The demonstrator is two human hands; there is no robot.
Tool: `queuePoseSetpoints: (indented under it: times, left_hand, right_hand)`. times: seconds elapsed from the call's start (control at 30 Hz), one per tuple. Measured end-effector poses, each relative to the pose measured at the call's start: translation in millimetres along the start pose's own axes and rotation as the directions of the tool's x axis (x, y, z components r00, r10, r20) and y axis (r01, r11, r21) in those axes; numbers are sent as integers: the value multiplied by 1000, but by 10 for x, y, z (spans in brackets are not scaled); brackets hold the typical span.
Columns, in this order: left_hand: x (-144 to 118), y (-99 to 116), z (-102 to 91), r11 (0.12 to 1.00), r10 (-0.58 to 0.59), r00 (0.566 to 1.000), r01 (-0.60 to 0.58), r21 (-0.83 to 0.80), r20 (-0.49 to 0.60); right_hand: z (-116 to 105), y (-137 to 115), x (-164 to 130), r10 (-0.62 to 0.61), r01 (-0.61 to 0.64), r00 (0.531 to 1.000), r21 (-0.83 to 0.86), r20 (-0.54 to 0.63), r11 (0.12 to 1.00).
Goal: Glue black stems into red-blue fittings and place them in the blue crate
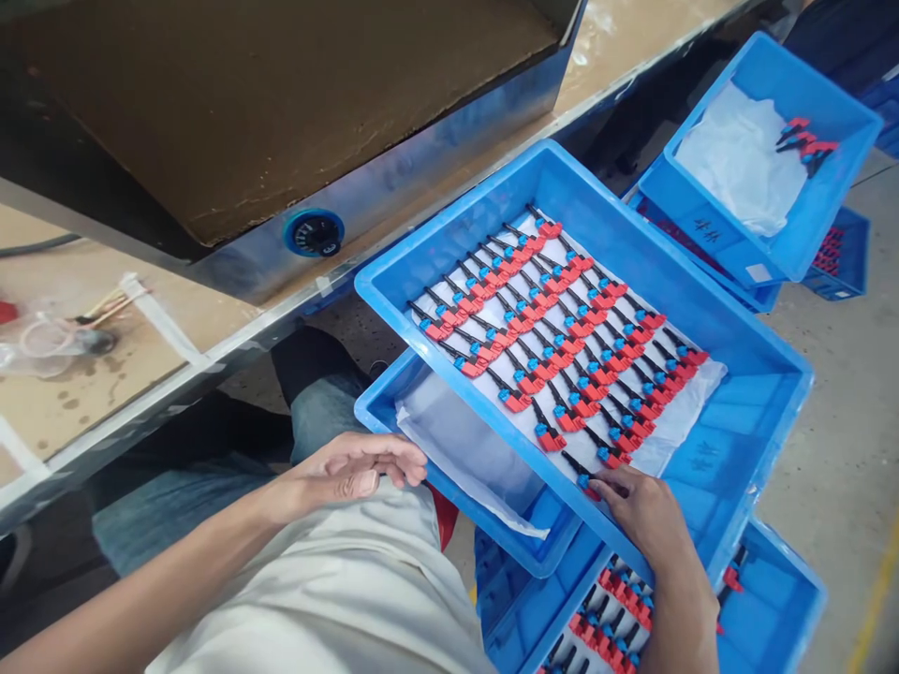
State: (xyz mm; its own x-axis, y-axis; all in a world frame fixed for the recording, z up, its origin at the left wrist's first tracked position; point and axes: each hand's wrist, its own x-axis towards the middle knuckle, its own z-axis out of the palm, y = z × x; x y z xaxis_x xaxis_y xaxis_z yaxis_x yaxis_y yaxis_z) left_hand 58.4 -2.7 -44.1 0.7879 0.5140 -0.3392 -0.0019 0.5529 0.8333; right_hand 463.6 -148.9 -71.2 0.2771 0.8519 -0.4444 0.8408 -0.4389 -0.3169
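A seated person's right hand [642, 520] reaches into the top tray [492, 201], fingertips pinching a small clip [580, 474] at the near end of the rows; the left hand [351, 465] rests loosely curled, holding nothing, w/ fingers touching the rim of the lower tray [383, 412] tucked under the first. The clips [554, 328], red-and-blue heads w/ thin black stems, lie in tidy diagonal rows on a white sheet [685, 412] lining the tray. Judged from looks: each clip is light, hard plastic, stiff at the head, probably bendable or snappable at the stem, so best taken by the coloured head betw. thumb and forefinger, lifted straight up so neighbours aren't nudged out of line. The sheet looks thin and slidy; dragging a clip could shift the whole layer. More trays w/ clips sit below by the right forearm and another bin [829, 103] stands far right; a metal machine [393, 187] w/ a dial [314, 233] sits on the surface [84, 374] at left.
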Motion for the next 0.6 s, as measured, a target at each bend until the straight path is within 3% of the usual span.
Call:
queuePoseSetpoints:
  times: [0.07, 0.13, 0.2, 0.6]
  left_hand:
    - [9, -41, -15, 1000, 2, 1000, -2, 7, 8]
    - [15, -86, -33, 1000, 14, 1000, -14, 9, 27]
    - [19, -116, -43, 1000, 21, 999, -22, 13, 47]
    - [-10, 21, 108, 997, -57, 998, 56, 45, 19]
  right_hand:
    - [-19, -12, -17, 16, -17, 994, -7, -111, 1000]
    - [-29, 2, -25, 56, -69, 959, -36, -276, 997]
    - [-21, 35, -21, 87, -117, 930, -63, -357, 991]
    - [5, 19, -4, 50, -144, 955, -310, -292, 940]
